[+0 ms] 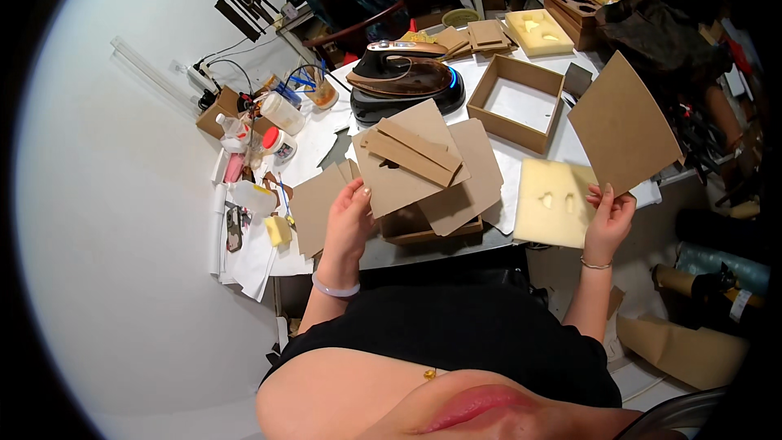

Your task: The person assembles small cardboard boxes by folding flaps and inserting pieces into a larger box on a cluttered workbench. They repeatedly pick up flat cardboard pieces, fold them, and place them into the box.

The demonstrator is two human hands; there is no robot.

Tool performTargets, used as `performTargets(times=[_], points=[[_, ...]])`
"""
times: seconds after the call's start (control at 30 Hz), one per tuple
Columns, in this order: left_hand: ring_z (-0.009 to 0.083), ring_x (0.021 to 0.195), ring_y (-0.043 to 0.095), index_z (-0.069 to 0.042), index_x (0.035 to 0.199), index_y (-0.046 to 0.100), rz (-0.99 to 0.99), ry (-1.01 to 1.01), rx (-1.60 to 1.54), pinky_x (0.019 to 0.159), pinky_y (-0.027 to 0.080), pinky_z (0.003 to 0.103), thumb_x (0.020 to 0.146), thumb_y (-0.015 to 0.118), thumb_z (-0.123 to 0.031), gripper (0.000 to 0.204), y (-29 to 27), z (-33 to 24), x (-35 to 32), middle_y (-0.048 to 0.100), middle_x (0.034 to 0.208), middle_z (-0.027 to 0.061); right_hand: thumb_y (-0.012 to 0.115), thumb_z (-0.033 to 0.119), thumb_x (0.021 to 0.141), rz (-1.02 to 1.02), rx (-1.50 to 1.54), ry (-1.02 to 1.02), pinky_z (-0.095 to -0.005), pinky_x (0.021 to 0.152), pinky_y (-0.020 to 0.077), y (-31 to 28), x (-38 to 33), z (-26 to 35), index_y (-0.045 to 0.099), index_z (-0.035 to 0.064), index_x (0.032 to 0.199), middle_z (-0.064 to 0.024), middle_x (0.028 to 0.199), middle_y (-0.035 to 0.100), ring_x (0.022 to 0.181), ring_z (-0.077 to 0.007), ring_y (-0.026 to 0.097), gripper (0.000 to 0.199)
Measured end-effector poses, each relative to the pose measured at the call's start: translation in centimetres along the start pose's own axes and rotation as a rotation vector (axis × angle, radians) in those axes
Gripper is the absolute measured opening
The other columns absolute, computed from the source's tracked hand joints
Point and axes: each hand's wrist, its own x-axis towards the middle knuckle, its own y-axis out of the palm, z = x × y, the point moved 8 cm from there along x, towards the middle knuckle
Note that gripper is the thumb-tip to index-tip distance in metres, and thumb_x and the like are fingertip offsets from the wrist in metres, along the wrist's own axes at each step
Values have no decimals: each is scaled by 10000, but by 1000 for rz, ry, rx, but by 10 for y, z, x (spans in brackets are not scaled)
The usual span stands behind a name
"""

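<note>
The right hand pinches the lower corner of a brown card sheet rising toward twelve o'clock, while the left hand grips a stack of card pieces lying at one o'clock, well apart.

The person wore a black sleeveless top and a small gold pendant. A pale bangle circled the left wrist, and a thin beaded bracelet the right.
</note>
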Motion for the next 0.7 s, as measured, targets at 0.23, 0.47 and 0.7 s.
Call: performTargets(times=[0.23,0.47,0.7], points=[[111,951,647,-3,1355,459,-15,9,-13,757,513,247,1012,554,-153,387,15,-7,-4,668,1147,50,536,111,1036,3,27,-16,-268,739,555,-7,0,-5,477,-33,1061,-167,961,707,771,-138,667,158],[102,924,643,-12,1337,468,-7,11,-16,728,503,243,1011,552,-141,361,14,-4,-4,672,1135,47,536,113,1037,16,33,-14,-268,743,556,-5,-2,-2,477,-36,1063,-172,965,706,773,-136,668,162],[65,820,598,-21,1327,480,-25,7,-34,653,446,213,1007,568,-156,358,10,-2,-4,670,1072,14,536,113,1038,49,51,12,-259,764,552,-4,-5,-4,463,-20,1102,-171,996,692,846,-148,668,165]])
